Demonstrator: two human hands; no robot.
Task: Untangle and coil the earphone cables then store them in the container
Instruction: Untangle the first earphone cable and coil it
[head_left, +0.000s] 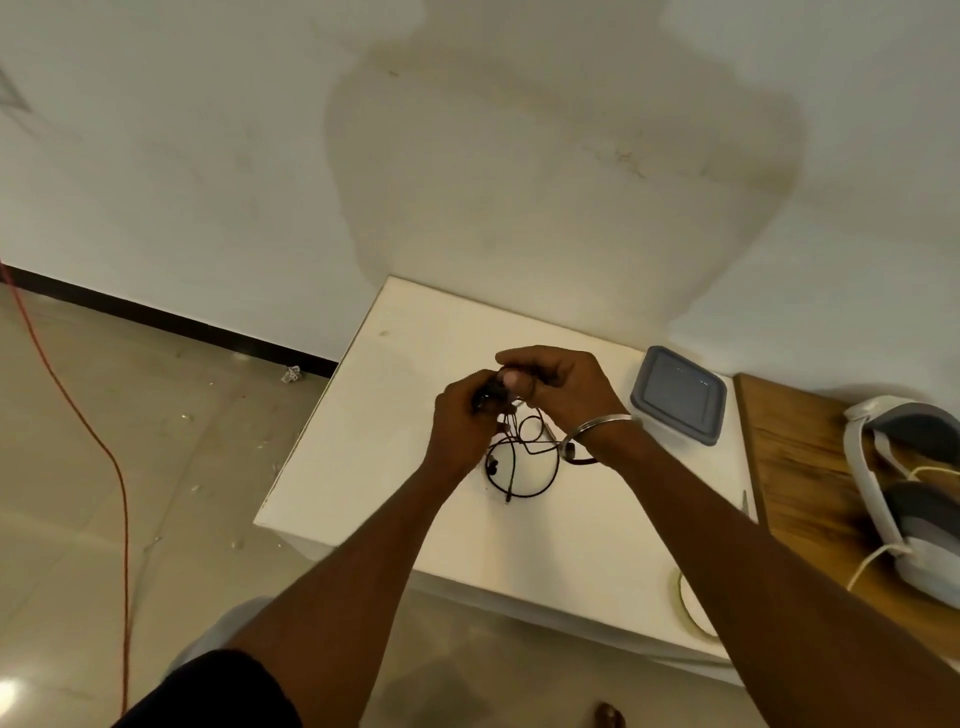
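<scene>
Your left hand (460, 421) and right hand (558, 387) meet above the white table (415, 467), both pinching the black earphone cables (522, 467), whose thin tangled loops dangle onto it. Beside your right wrist sits the lidded grey container (678, 395).

The white square worktop (395, 405) lay bare on its left half; a grey-lidded plastic container (678, 395) blocked the far right corner.

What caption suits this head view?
Both hands work tangled black earphone cables above a white table, lidded container nearby.
</scene>
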